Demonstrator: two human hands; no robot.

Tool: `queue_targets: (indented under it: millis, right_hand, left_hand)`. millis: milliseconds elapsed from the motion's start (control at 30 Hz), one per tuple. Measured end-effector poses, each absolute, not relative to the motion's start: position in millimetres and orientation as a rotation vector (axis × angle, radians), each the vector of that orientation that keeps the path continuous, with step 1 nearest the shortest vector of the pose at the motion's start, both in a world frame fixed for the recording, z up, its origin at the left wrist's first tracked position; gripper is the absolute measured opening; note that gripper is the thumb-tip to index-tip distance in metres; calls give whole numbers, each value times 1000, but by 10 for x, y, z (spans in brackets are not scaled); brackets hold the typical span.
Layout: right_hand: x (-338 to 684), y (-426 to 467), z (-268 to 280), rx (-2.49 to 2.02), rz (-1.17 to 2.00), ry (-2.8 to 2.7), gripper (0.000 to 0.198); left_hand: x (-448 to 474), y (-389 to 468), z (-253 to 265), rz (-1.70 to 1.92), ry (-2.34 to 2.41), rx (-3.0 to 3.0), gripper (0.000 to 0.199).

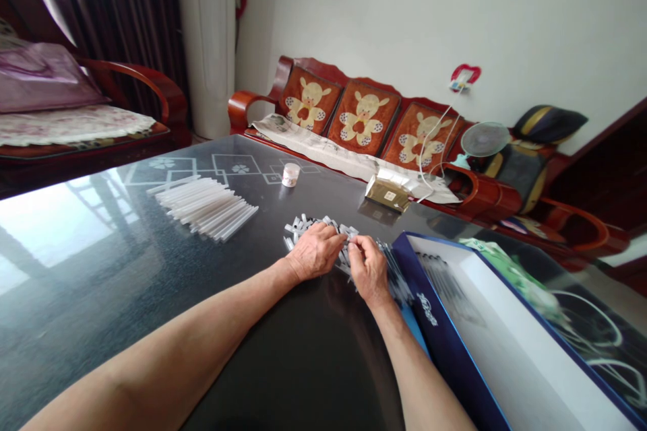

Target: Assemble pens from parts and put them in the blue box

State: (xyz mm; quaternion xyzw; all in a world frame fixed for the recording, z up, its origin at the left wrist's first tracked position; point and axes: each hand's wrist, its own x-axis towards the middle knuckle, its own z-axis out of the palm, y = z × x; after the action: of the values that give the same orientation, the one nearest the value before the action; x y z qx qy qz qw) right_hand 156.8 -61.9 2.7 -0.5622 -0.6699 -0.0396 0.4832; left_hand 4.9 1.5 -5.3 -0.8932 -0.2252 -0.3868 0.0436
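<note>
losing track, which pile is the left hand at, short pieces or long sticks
The pile of short grey pieces, around the left hand; the long white sticks lie apart, farther left.

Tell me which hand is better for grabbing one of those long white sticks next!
Probably the left hand: it's nearer the white sticks, which lie on that side of the table. The right hand is farther away, close to the blue box.

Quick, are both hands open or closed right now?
Left hand: fingers bent over the small grey pieces; grip cannot be told.
Right hand: fingers curled; whether it holds anything cannot be told.
</note>
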Motion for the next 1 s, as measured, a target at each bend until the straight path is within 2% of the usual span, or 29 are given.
queue_targets:
  millis: [200, 433, 667, 800, 900, 1000]
  right_hand:
    - [1576, -611, 17, -1479, -101, -1643, 38]
    - [1571, -622, 20, -1380, -109, -1649, 23]
    - [1579, -617, 12, -1465, -122, -1653, 38]
    - [1557, -627, 22, -1462, -119, -1662, 37]
    - [1560, -620, 34, -1473, -93, -1611, 36]
    - [1596, -600, 46, -1534, -19, -1337, 40]
  left_hand:
    - [57, -3, -43, -1142, -655, -2774, 32]
    - [49, 4, -51, -1146, -664, -2752, 34]
    - [54, -12, -41, -1137, -643, -2756, 33]
    - [47, -6, -37, -1139, -652, -2759, 32]
    - [41, -9, -22, -1242, -654, -2704, 32]
    - [44, -18, -7, -1457, -763, -2651, 31]
